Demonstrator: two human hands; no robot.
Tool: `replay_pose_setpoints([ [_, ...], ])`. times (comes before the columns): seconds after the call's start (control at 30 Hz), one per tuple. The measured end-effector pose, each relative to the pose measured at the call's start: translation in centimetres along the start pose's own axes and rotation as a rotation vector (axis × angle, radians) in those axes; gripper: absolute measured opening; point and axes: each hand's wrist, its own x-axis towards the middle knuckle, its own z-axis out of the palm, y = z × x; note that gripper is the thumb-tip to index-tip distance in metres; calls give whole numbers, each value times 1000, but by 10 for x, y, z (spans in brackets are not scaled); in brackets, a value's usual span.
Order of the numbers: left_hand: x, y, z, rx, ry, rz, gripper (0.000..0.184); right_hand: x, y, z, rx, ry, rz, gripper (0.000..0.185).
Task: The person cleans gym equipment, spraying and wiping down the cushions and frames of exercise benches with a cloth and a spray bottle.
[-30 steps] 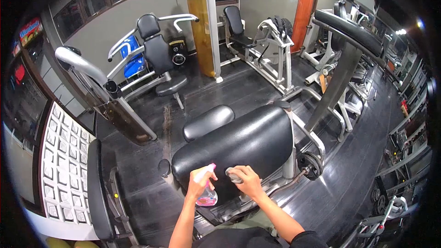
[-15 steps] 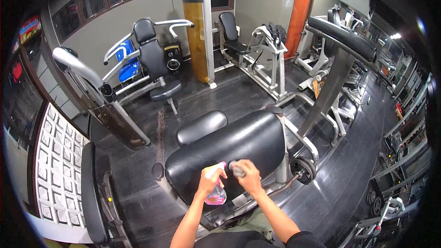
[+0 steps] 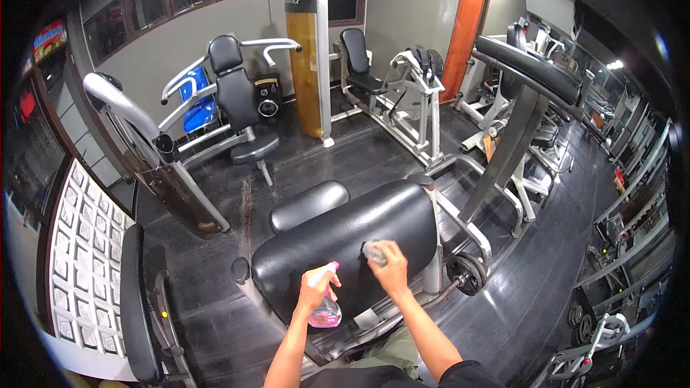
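Observation:
My left hand (image 3: pixel 314 289) is wrapped round the neck of a spray bottle (image 3: pixel 327 314) with a pink nozzle and a pink label. The bottle is upright, in front of the near edge of a black padded bench (image 3: pixel 345 233). Farther right, my right hand (image 3: pixel 388 267) is closed on a crumpled grey cloth (image 3: pixel 374 251), over the bench pad. Whether the cloth touches the pad I cannot tell. The pad's surface is glossy under the lights.
A smaller black pad (image 3: pixel 310 205) lies just beyond the bench. To its right, a weight plate (image 3: pixel 467 274) hangs on the frame. A machine with a black seat (image 3: pixel 254 148) stands at the back left, and a white patterned panel (image 3: pixel 90 266) at the left.
My left hand and the spray bottle have shifted a little left and down in view. My right hand, with the cloth, has moved slightly farther from the bottle.

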Motion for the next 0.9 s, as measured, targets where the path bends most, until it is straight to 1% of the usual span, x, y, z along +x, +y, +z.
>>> replay_pose_setpoints([
  [0.07, 1, -4, -2, 13, -16, -29, 31, -23, 2, 1, 29, -126, -76, 43],
  [0.1, 1, -4, -1, 10, -17, -26, 31, -25, 4, -1, 25, -126, -79, 43],
  [0.17, 0, -3, 2, 45, -4, 20, 39, -24, 11, -12, -68, -174, -100, 45],
  [0.2, 1, -3, 2, 40, 4, 24, 39, -21, 14, -17, -113, -203, -114, 46],
  [0.27, 1, -3, 2, 34, -11, 13, 37, 0, 17, -25, -104, -122, -69, 44],
  [0.37, 2, -4, 3, 13, 2, 3, 37, 35, 27, -26, -95, 69, 31, 39],
  [0.4, 3, -4, 3, 9, 6, 3, 37, 43, 24, -25, -31, 90, 106, 38],
  [0.47, 3, -6, 3, -8, 5, -4, 38, 43, 24, -17, -17, 104, 82, 39],
  [0.5, 3, -7, 2, -13, 11, -5, 38, 39, 21, -13, -23, 88, 54, 40],
  [0.53, 3, -8, 1, -5, 6, -8, 34, 30, 16, -12, -29, 70, 28, 40],
  [0.57, 3, -9, 2, 0, 1, -10, 31, 20, 10, -11, -9, 19, 23, 37],
  [0.67, 3, -8, 5, -19, 21, -10, 29, -16, 15, -12, 35, -194, -82, 47],
  [0.7, 2, -5, 7, -22, 30, -10, 28, -18, 14, -20, 30, -200, -83, 47],
  [0.77, 1, -2, 8, -5, 36, -11, 27, -18, 14, -35, -172, -349, -183, 49],
  [0.87, 1, -3, 8, 14, 40, -22, 26, 8, 43, -42, -235, -214, -202, 53],
  [0.9, 1, -5, 9, 12, 50, -16, 26, 19, 44, -45, -192, -150, -131, 50],
])
